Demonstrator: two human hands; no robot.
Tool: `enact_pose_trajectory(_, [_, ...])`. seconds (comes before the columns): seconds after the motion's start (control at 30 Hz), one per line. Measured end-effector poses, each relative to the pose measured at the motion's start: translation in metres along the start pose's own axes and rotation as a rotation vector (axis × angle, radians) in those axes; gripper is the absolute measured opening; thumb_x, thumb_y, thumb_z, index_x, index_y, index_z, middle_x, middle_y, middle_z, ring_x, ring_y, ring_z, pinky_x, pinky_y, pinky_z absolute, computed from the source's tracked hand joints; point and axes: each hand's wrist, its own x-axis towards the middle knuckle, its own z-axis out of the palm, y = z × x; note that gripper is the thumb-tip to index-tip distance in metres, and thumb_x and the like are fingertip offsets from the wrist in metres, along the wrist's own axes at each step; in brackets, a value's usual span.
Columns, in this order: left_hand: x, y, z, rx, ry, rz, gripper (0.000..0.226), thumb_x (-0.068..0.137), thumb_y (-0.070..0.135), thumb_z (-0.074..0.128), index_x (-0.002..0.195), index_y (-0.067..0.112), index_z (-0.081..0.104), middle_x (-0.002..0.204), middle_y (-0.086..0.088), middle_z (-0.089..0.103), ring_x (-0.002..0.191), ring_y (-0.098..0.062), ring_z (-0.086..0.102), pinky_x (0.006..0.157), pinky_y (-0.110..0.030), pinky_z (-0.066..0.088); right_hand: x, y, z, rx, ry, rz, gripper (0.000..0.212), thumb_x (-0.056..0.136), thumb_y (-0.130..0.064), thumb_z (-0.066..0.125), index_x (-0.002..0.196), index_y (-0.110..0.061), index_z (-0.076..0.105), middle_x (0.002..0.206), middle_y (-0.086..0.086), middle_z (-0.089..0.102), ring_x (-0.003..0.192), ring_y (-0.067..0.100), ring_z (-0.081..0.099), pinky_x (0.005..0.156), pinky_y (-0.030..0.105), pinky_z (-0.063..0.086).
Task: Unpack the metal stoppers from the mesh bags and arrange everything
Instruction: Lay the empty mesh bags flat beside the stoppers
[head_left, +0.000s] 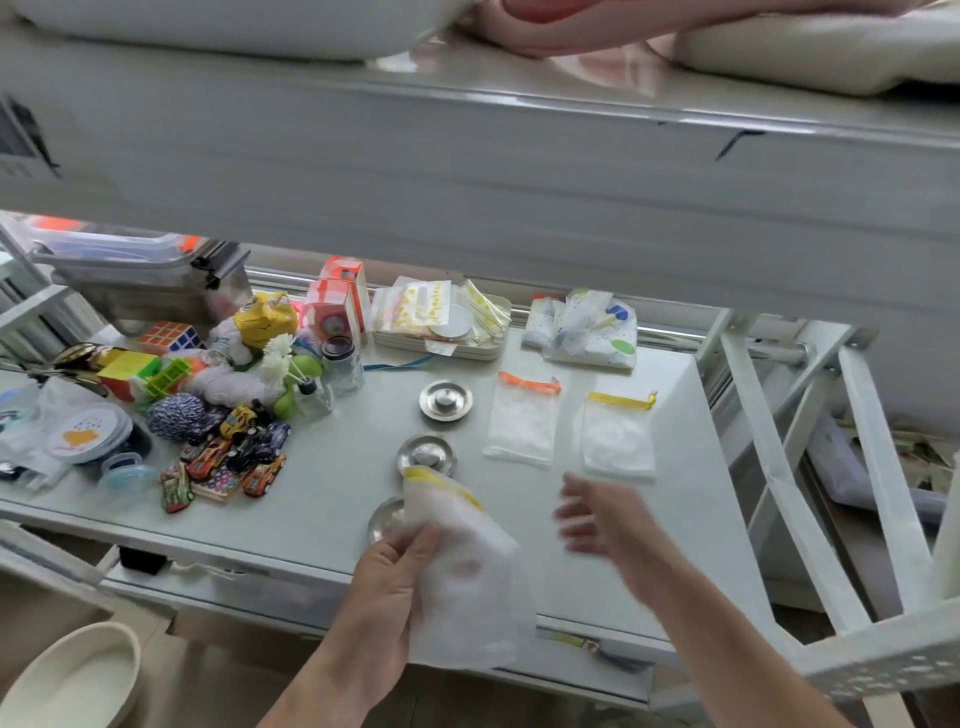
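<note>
Three metal stoppers sit in a column on the white table (571, 545): the far stopper (445, 399) at twelve o'clock, the middle stopper (427, 457) below it, and the near stopper (387, 521) at six, half hidden behind the bag we hold. To their three o'clock lie two flat mesh bags, the orange-tied bag (522, 421) and the yellow-tied bag (618, 436), side by side and apparently empty, though the white mesh makes that hard to confirm.

Our left hand (392, 577) pinches the held mesh bag (467, 561) between thumb and fingers at its nine o'clock edge, the yellow drawstring mouth pointing up toward eleven. We cannot tell whether anything remains inside; it looks slack. Our right hand (597, 514) is blurred, fingers spread and holding nothing, hovering just at six o'clock of the yellow-tied bag and well to three o'clock of the held one.

The risk, as we judge it: the limp bag swings over the near stopper, so laying it down carelessly could drag that stopper out of line or toward the table's front edge. The toy cars (228, 462) at nine o'clock crowd the column, leaving little room to correct.
</note>
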Motion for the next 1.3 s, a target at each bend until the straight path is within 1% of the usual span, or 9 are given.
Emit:
enact_pose_trajectory(0.13, [-0.004,0.003,0.000,0.088,-0.047,-0.023,0.042,0.076,0.026,0.076,0.106,-0.003,0.072,0.104,-0.029,0.077,0.082,-0.033,0.075,0.078,-0.045,0.060,-0.063,0.034,0.045,0.273,-0.386,0.175,0.031,0.090,-0.028,0.068,0.092,0.002,0.078,0.086,0.019,0.076,0.068,0.029,0.073,0.061,0.034,0.060])
enact_pose_trajectory(0.27, [-0.008,0.005,-0.004,0.080,-0.074,-0.068,0.043,0.086,0.024,0.071,0.115,-0.008,0.068,0.109,-0.032,0.075,0.093,-0.043,0.075,0.076,-0.049,0.063,-0.074,0.054,0.059,0.372,-0.239,0.043,0.029,0.078,-0.013,0.079,0.097,0.009,0.074,0.105,0.033,0.073,0.085,0.033,0.069,0.076,0.040,0.057])
enact_pose_trajectory(0.5, [-0.003,0.001,-0.026,0.094,0.014,-0.105,0.041,0.102,0.031,0.051,0.111,-0.004,0.071,0.090,-0.020,0.080,0.069,-0.028,0.078,0.060,-0.036,0.063,-0.076,0.056,0.058,0.267,0.125,-0.146,0.017,0.095,-0.010,0.063,0.091,0.004,0.070,0.077,0.016,0.067,0.068,0.029,0.061,0.061,0.037,0.048])
enact_pose_trajectory(0.63, [-0.002,0.007,-0.046,0.094,0.048,-0.109,0.042,0.103,0.034,0.050,0.115,0.001,0.073,0.104,-0.021,0.079,0.087,-0.032,0.077,0.082,-0.042,0.058,-0.060,0.036,0.047,0.278,0.149,-0.169,0.018,0.100,-0.011,0.055,0.099,0.006,0.060,0.085,0.016,0.066,0.074,0.040,0.076,0.068,0.059,0.051])
enact_pose_trajectory(0.73, [-0.005,0.016,-0.052,0.068,0.035,-0.111,0.043,0.104,0.033,0.048,0.117,0.002,0.074,0.117,-0.025,0.075,0.105,-0.039,0.072,0.098,-0.047,0.051,-0.047,0.020,0.046,0.275,0.147,-0.234,0.017,0.100,-0.011,0.053,0.102,0.005,0.060,0.091,0.012,0.064,0.073,0.037,0.077,0.068,0.049,0.047])
enact_pose_trajectory(0.9, [-0.006,0.021,-0.061,0.068,0.030,-0.097,0.040,0.103,0.031,0.049,0.108,0.002,0.076,0.100,-0.021,0.080,0.080,-0.030,0.078,0.085,-0.043,0.055,-0.021,0.024,0.048,0.202,0.169,-0.221,0.010,0.095,-0.015,0.058,0.091,-0.007,0.062,0.080,0.009,0.063,0.067,0.031,0.069,0.051,0.034,0.049])
enact_pose_trajectory(1.0, [-0.012,0.023,-0.062,0.120,0.002,-0.082,0.040,0.104,0.030,0.047,0.109,0.001,0.074,0.095,-0.019,0.080,0.076,-0.029,0.078,0.081,-0.044,0.058,-0.005,0.050,0.048,-0.163,0.253,-0.107,0.021,0.085,-0.029,0.062,0.079,-0.009,0.060,0.077,0.003,0.061,0.073,0.024,0.059,0.070,0.046,0.059])
enact_pose_trajectory(1.1, [-0.015,0.023,-0.063,0.124,-0.006,-0.078,0.040,0.104,0.031,0.046,0.108,0.002,0.074,0.090,-0.018,0.081,0.072,-0.028,0.078,0.072,-0.041,0.060,-0.009,0.057,0.046,-0.411,0.373,-0.093,0.018,0.087,-0.025,0.062,0.101,-0.014,0.062,0.095,0.000,0.069,0.092,0.023,0.065,0.082,0.038,0.055])
enact_pose_trajectory(1.3, [-0.017,0.023,-0.061,0.066,-0.025,-0.093,0.039,0.104,0.030,0.047,0.113,0.000,0.071,0.092,-0.018,0.080,0.073,-0.028,0.078,0.088,-0.045,0.053,-0.007,0.063,0.062,-0.397,0.449,-0.104,0.029,0.084,-0.011,0.061,0.113,-0.011,0.064,0.102,0.006,0.072,0.099,0.027,0.067,0.087,0.038,0.056])
